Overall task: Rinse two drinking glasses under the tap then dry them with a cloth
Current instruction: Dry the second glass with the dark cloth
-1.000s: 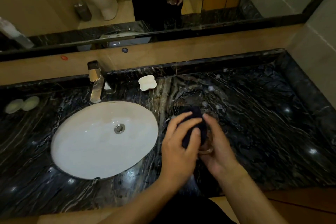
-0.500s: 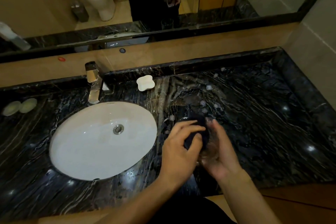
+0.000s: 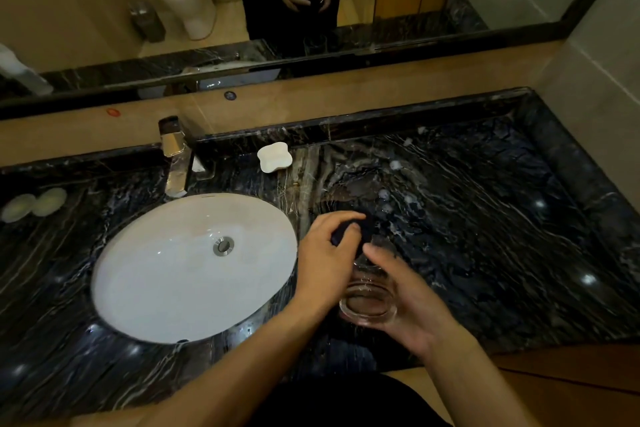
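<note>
— Right hand (image 3: 412, 302) first: what has it got?

— Its fingers are curled round a clear drinking glass (image 3: 367, 302), held tipped on its side in the lower middle of the frame, above the dark marble tabletop (image 3: 502, 236) and just right of the white basin (image 3: 166, 274). The thick base faces the camera.

— And the left hand (image 3: 323, 253)?

— It pinches a dark cloth (image 3: 349, 230) at the glass's far end; the mouth is hidden, so I'd guess rather than swear that the cloth is tucked inside.

— How will the glass handle?

— Stiff, breakable, probably slick from rinsing (stone below would not forgive a drop). The heavy base should carry most of the weight, so wrapping the wall near the base looks safest. The cloth is soft and will bunch freely.

— Any writing or brand?

— None I can read, not on the glass, the tap (image 3: 175, 156) or the white soap dish (image 3: 274, 157).
</note>
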Demonstrator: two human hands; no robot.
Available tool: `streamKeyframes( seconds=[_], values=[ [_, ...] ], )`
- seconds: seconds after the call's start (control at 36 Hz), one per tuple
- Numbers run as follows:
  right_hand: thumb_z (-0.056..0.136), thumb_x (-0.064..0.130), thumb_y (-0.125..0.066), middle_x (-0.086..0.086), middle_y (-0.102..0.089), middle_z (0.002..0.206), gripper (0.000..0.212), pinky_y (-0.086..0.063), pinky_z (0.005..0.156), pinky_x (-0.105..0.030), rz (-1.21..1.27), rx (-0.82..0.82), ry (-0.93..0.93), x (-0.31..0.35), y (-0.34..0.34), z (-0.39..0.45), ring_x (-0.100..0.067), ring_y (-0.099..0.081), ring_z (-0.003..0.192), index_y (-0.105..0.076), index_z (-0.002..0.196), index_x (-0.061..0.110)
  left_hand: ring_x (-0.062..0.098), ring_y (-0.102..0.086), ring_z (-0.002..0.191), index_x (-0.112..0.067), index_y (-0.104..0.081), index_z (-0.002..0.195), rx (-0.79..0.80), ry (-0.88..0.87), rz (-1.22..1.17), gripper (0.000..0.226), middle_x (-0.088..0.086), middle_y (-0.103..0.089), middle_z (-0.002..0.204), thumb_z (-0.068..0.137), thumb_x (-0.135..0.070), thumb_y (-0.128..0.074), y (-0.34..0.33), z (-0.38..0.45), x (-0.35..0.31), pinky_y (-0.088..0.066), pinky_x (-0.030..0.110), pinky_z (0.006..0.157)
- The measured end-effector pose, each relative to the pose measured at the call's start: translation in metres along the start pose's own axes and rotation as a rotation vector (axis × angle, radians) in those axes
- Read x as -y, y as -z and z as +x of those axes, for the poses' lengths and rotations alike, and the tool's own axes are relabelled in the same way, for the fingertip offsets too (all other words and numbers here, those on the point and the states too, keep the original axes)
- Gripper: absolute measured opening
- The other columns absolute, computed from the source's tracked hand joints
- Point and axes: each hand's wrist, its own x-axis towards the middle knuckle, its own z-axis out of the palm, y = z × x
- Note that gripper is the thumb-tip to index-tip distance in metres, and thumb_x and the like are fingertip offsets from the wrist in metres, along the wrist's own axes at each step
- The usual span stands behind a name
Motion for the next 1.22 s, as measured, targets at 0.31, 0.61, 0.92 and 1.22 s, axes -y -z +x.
streamKeyframes(
  seconds=[0.31, 0.61, 0.92, 1.22],
  values=[
    [0.088, 0.046, -0.062, -0.017, -0.076, 0.087, 0.044, -0.052, 0.085, -0.045, 0.212, -0.005, -0.006, 0.019, 0.007, 0.003, -0.031, -0.074, 0.077, -0.081, 0.074, 0.009, 0.0, -0.061, 0.116, -0.035, -0.076, 0.102, 0.03, -0.15, -0.091, 0.026, -0.012, -0.069, 0.117, 0.089, -0.017, -0.062, 0.001, -0.048, -0.001, -0.043, 0.013, 0.098],
    [0.091, 0.038, -0.06, -0.01, -0.078, 0.091, 0.033, -0.052, 0.083, -0.04, 0.152, 0.101, 0.021, 0.008, -0.007, -0.002, -0.023, -0.074, 0.081, -0.083, 0.075, 0.022, 0.002, -0.065, 0.104, -0.035, -0.074, 0.1, -0.144, 0.125, -0.228, 0.027, -0.012, -0.071, 0.109, 0.098, -0.015, -0.058, -0.001, -0.02, 0.004, -0.051, 0.024, 0.093],
    [0.084, 0.045, -0.063, -0.016, -0.074, 0.11, 0.034, -0.051, 0.091, -0.047, 0.121, 0.072, 0.072, 0.007, 0.007, 0.006, -0.033, -0.071, 0.096, -0.078, 0.099, 0.019, -0.005, -0.055, 0.117, -0.042, -0.07, 0.099, -0.105, -0.063, -0.032, 0.022, -0.015, -0.063, 0.118, 0.089, -0.028, -0.056, -0.006, -0.029, -0.001, -0.039, 0.014, 0.102],
    [0.091, 0.041, -0.059, -0.016, -0.071, 0.111, 0.038, -0.053, 0.088, -0.041, 0.257, 0.06, 0.123, 0.02, 0.012, 0.007, -0.03, -0.07, 0.097, -0.072, 0.109, 0.012, 0.004, -0.052, 0.126, -0.027, -0.073, 0.109, -0.054, -0.273, -0.022, 0.023, -0.012, -0.056, 0.131, 0.092, -0.025, -0.057, -0.008, -0.057, 0.007, -0.037, 0.013, 0.104]
  ],
)
